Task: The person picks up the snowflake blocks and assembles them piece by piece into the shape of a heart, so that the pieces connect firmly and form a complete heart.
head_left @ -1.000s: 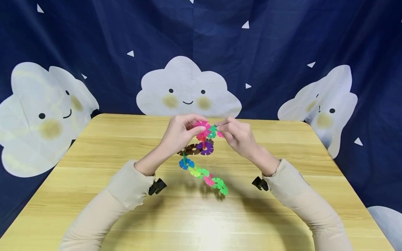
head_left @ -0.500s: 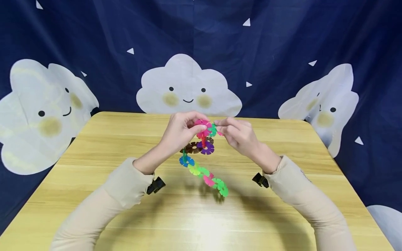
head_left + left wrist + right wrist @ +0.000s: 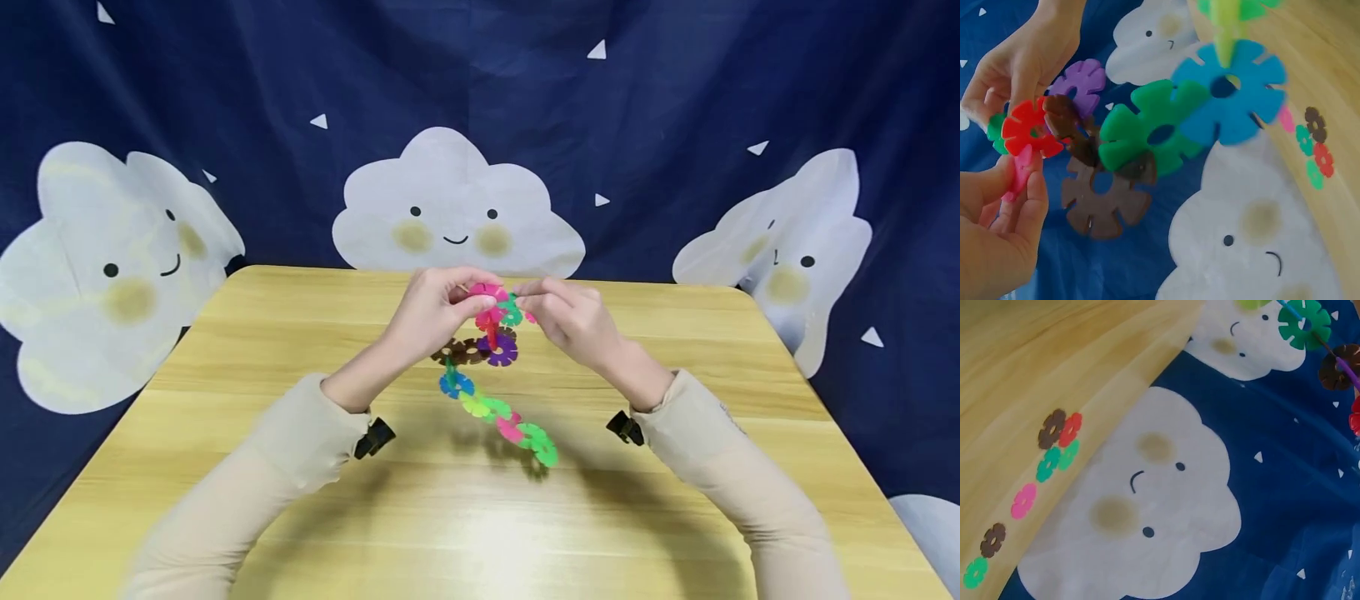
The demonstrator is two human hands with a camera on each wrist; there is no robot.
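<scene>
A chain of notched, flower-shaped plastic discs hangs from both hands above the table. In the head view, my left hand (image 3: 442,308) pinches a pink disc (image 3: 489,292) between thumb and fingers. Close beside it, my right hand (image 3: 570,321) pinches the edge of a teal-green disc (image 3: 512,312). Below them, a red disc (image 3: 1024,128) joins onto a purple disc (image 3: 501,348) and brown discs (image 3: 1105,200). Farther down come a blue disc (image 3: 456,384), a yellow one (image 3: 475,404) and a green end disc (image 3: 546,451). The right fingertips partly cover the teal-green disc.
Loose discs lie near the wooden table's (image 3: 300,517) edge, among them a brown disc (image 3: 1052,429), a red disc (image 3: 1071,429) and a pink disc (image 3: 1024,501). A dark blue curtain (image 3: 262,75) with printed clouds hangs behind the table.
The pink disc has tilted in the left hand, and the right fingers keep close against the teal-green one. The hanging chain sits slightly farther right in the head view.
</scene>
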